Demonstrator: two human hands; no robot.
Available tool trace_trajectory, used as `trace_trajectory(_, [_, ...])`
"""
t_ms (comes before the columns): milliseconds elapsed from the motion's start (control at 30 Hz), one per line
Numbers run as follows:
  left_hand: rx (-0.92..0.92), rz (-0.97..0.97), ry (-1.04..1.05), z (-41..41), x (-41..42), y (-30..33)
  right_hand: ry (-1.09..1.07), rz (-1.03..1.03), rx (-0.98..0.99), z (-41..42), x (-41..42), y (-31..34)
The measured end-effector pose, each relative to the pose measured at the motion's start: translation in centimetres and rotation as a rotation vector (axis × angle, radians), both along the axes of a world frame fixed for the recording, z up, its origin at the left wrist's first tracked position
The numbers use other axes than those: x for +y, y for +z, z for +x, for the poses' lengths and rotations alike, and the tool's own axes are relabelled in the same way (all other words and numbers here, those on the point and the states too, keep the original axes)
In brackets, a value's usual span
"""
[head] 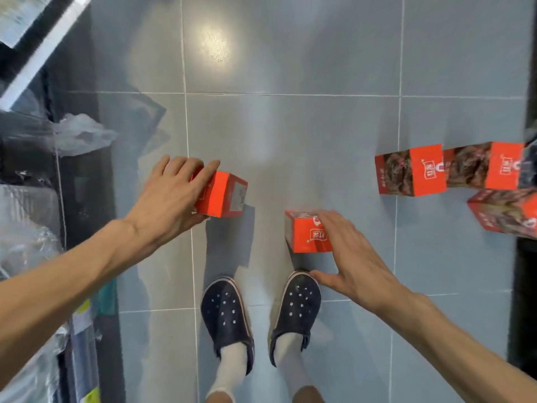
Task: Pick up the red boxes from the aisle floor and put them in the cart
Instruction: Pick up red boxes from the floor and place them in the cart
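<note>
A grey tiled floor point(290, 126) fills the view, with dark shelving point(26, 199) holding plastic-wrapped goods along the left edge; two feet in dark perforated clogs point(226, 312) and pale socks stand at the bottom centre; three red boxes point(412, 173) with food photos lie close together on the floor at the right, well apart from the hands; the left hand point(171, 196) is wrapped around one red box point(223, 196), fingers over its top and thumb beneath; the right hand point(354, 260) is spread open, fingers resting on a second red box point(308, 234) on the floor just ahead of the right clog, thumb apart from it
</note>
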State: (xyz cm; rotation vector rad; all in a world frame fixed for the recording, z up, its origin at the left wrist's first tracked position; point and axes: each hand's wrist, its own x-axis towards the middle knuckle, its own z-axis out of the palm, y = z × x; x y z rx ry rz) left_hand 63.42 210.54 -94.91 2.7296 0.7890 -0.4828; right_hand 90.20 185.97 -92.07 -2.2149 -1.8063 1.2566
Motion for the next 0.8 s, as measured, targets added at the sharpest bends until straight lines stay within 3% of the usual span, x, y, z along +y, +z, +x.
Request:
trace_trajectory(133, [-0.069, -0.141, 0.147, -2.7, -3.1, 0.0, 0.164, -0.056, -0.192, 0.1, 0.3, -5.4])
trace_trajectory(267, [-0.100, -0.149, 0.254, -5.1, -5.7, -1.0, 0.295, -0.095, -0.361, -0.3, 0.8, -10.7])
trace_trajectory(400, [-0.128, -0.146, 0.350, -5.9, -6.8, -0.1, 0.221, -0.028, -0.391, -0.6, 1.4, -9.7])
trace_trajectory(567, [-0.148, -0.108, 0.402, -5.1, -5.0, 7.6, 0.124, 0.035, -0.259, 0.6, 5.5, 0.8])
trace_trajectory(800, [-0.338, -0.029, 0.381, -2.4, 0.8, 28.2, 0.109, 0.249, -0.300, 2.3, 14.3, 26.3])
